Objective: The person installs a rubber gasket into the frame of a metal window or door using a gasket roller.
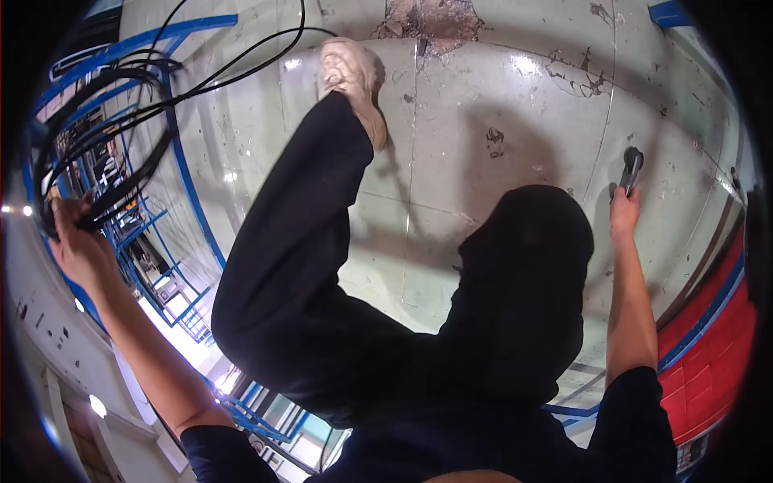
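My left hand (84,245) is raised at the far left, its fingers closed round a coil of black cable (121,129). Several loops hang there, and a length of the cable runs off toward the top of the view, passing near my shoe. On the right, my right hand (625,213) is closed on a short dark object (634,165) with a rounded head, held close to the floor. Its exact kind I cannot make out, and my fingers hide its lower end.
The worn, pale floor (451,121) has scuffs and a broken brown patch (435,24). My light shoe (348,68) rests on it, below a bent leg in black trousers (298,217). Blue metal racks (189,185) stand left; a red padded surface (700,354) lies right.
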The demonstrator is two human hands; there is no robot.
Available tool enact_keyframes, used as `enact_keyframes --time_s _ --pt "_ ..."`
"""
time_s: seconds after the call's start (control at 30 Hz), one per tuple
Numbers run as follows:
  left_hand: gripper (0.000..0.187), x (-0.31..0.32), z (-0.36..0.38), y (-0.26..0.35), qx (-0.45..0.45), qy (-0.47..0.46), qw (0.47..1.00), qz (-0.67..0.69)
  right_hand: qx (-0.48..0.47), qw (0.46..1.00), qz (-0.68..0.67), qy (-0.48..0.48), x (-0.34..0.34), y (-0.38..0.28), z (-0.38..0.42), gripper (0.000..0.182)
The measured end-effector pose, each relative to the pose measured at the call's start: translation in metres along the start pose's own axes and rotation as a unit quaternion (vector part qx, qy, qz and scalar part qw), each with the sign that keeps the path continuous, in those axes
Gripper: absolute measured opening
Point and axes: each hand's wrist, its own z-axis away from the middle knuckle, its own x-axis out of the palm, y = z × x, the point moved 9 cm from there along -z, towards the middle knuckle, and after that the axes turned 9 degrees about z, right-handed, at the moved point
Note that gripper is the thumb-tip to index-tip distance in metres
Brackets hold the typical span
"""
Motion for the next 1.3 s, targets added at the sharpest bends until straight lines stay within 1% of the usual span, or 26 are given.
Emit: enact_keyframes --time_s 0.07,0.1,0.13,0.2,0.23,0.27,0.3,0.33,0.4,0.47,0.53,0.57,0.6,0.63,0.67,0.7,0.8,0.83,0.87,0.93,1.0,1.1,1.13,1.2,1.27,1.3 --pt "0.025 0.039 -0.022 -0.058 -0.080 -0.042 0.994 0.060 0.023 0.999 0.025 -0.014 -0.009 -0.012 0.023 0.027" --pt "0.025 0.065 -0.031 -0.083 -0.098 -0.065 0.991 0.059 -0.002 0.999 0.031 -0.008 -0.011 -0.016 0.026 0.024" --pt "0.026 0.098 -0.037 -0.109 -0.119 -0.090 0.987 0.059 0.011 0.999 0.038 -0.002 -0.014 -0.009 0.027 0.024" --pt "0.024 0.171 -0.047 -0.150 -0.138 -0.132 0.981 0.018 0.023 0.997 0.002 -0.071 -0.009 -0.003 0.023 0.020" --pt "0.022 0.205 -0.058 -0.181 -0.173 -0.185 0.965 0.070 0.046 0.990 -0.002 -0.131 -0.007 0.003 0.021 0.016" --pt "0.021 0.235 -0.068 -0.207 -0.181 -0.214 0.957 0.076 0.058 0.991 0.003 -0.124 -0.018 0.005 0.018 0.016" --pt "0.021 0.267 -0.078 -0.224 -0.178 -0.242 0.952 0.064 0.030 0.986 0.051 -0.155 -0.023 -0.003 0.016 0.016" --pt "0.020 0.296 -0.089 -0.240 -0.174 -0.268 0.946 0.054 -0.001 0.978 0.099 -0.184 -0.029 -0.040 0.022 0.017" --pt "0.022 0.341 -0.122 -0.285 -0.185 -0.272 0.944 0.016 -0.014 0.976 0.160 -0.150 -0.063 -0.100 0.030 0.018" --pt "0.029 0.385 -0.150 -0.322 -0.185 -0.281 0.940 -0.056 -0.155 0.958 0.237 -0.053 -0.093 -0.175 0.026 0.021" --pt "0.036 0.432 -0.169 -0.377 -0.109 -0.315 0.935 -0.124 -0.166 0.962 0.218 -0.002 -0.123 -0.261 0.028 0.020" --pt "0.038 0.455 -0.169 -0.405 -0.077 -0.319 0.937 -0.121 -0.133 0.967 0.217 0.013 -0.139 -0.306 0.031 0.020" --pt "0.038 0.472 -0.158 -0.409 -0.137 -0.337 0.912 -0.189 -0.100 0.970 0.220 0.026 -0.152 -0.344 0.036 0.020" --pt "0.037 0.493 -0.146 -0.437 -0.071 -0.361 0.918 -0.145 -0.142 0.963 0.221 0.054 -0.165 -0.389 0.040 0.020" --pt "0.035 0.503 -0.134 -0.443 -0.084 -0.356 0.898 -0.246 -0.158 0.953 0.249 0.069 -0.176 -0.429 0.044 0.020" --pt "0.034 0.502 -0.130 -0.428 -0.140 -0.366 0.875 -0.286 -0.186 0.952 0.230 0.079 -0.187 -0.468 0.051 0.021" --pt "0.037 0.491 -0.127 -0.442 -0.122 -0.342 0.903 -0.230 -0.264 0.942 0.202 0.049 -0.202 -0.600 0.071 0.026" --pt "0.038 0.493 -0.126 -0.444 -0.139 -0.364 0.892 -0.230 -0.257 0.946 0.191 0.055 -0.205 -0.627 0.077 0.026" --pt "0.038 0.496 -0.124 -0.444 -0.152 -0.388 0.879 -0.230 -0.291 0.936 0.189 0.058 -0.207 -0.661 0.086 0.023" --pt "0.039 0.495 -0.122 -0.445 -0.147 -0.374 0.887 -0.226 -0.271 0.955 0.119 0.025 -0.215 -0.700 0.103 0.021" --pt "0.041 0.499 -0.122 -0.445 -0.130 -0.370 0.892 -0.226 -0.278 0.950 0.135 -0.038 -0.220 -0.739 0.132 0.019" --pt "0.043 0.496 -0.118 -0.449 -0.134 -0.370 0.888 -0.240 -0.290 0.934 -0.034 -0.205 -0.221 -0.775 0.145 0.023" --pt "0.042 0.498 -0.114 -0.462 -0.174 -0.392 0.874 -0.228 -0.316 0.924 -0.063 -0.205 -0.217 -0.785 0.140 0.026" --pt "0.039 0.497 -0.132 -0.464 -0.259 -0.439 0.836 -0.202 -0.342 0.921 -0.131 -0.135 -0.194 -0.808 0.114 0.030" --pt "0.035 0.484 -0.153 -0.454 -0.249 -0.416 0.844 -0.230 -0.436 0.890 0.088 -0.099 -0.174 -0.877 0.094 0.033" --pt "0.036 0.475 -0.169 -0.433 -0.298 -0.411 0.830 -0.230 -0.471 0.872 0.073 -0.112 -0.172 -0.907 0.090 0.029"
